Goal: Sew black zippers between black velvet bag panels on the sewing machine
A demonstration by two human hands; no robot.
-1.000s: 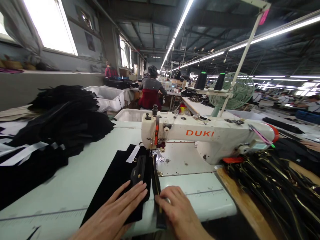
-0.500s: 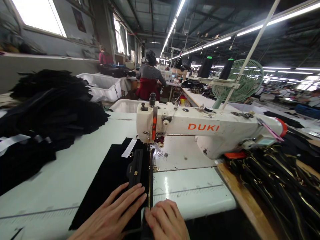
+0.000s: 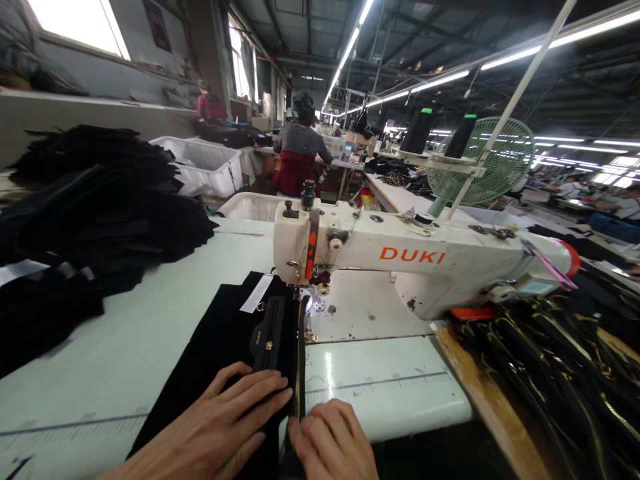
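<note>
Black fabric [image 3: 220,347] lies flat on the table [image 3: 150,313], and its far end reaches under the head of the white sewing machine [image 3: 400,257]. A zipper [image 3: 299,363] with gold teeth runs along the right edge of the fabric, straight toward the needle area. A small white label [image 3: 256,294] sits on the fabric near the machine.

My left hand [image 3: 220,427] is open and flat, with the fingers spread, and it presses the fabric down just beside the zipper. It grips nothing. My right hand [image 3: 333,443] is loosely curled at the near end of the zipper, with the fingertips touching it; whether it pinches the tape I cannot tell, because the lower edge of the picture cuts it off.

As I judge it, the sewing of the zipper is only at its start: the far end is under the presser foot, but most of the zipper is on my side of the needle and looks unsewn.

On the left is a heap of black pieces [image 3: 100,200]. On the right, many zippers [image 3: 550,373] lie in a pile. Another person [image 3: 300,157] sits farther back, and a green fan [image 3: 483,160] stands behind the machine.
</note>
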